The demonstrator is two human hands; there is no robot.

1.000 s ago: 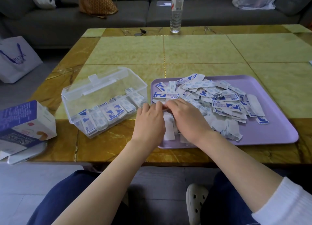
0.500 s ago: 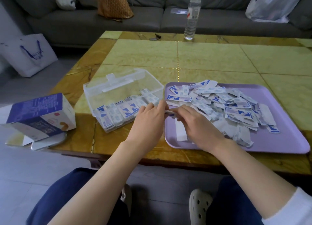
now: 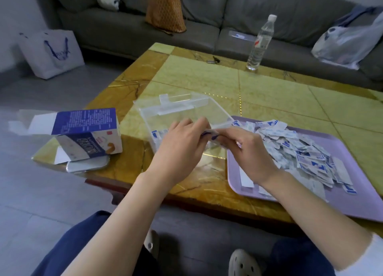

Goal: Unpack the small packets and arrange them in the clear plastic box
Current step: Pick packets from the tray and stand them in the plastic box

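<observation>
A grey sofa (image 3: 207,10) is running along the back of the room, and in front of it a yellow marble-patterned coffee table (image 3: 196,83) is carrying everything. The person is sitting at its near edge. Both hands are meeting over the right end of the clear plastic box (image 3: 186,114). The left hand (image 3: 182,143) and right hand (image 3: 246,151) are each pinching, with thumb and curled fingertips, the same small bunch of blue-and-white packets (image 3: 209,135). The bunch is blurred, so I cannot tell how many it holds.

I'd say the bunch is being squared up before going in. It is best kept edge-aligned and lowered upright against the row already standing there. The box looks light, so one hand should be steadying its wall.

The box is sitting toward the near left of the table with its lid tipped open. Filed packets (image 3: 158,134) are showing at its left end, and the hands are hiding the rest. Just beside it, along the near right edge, a lilac tray (image 3: 362,192) is holding a loose heap of packets (image 3: 294,147). A blue-and-white carton (image 3: 87,134) is lying open on its side at the near left corner.
</observation>
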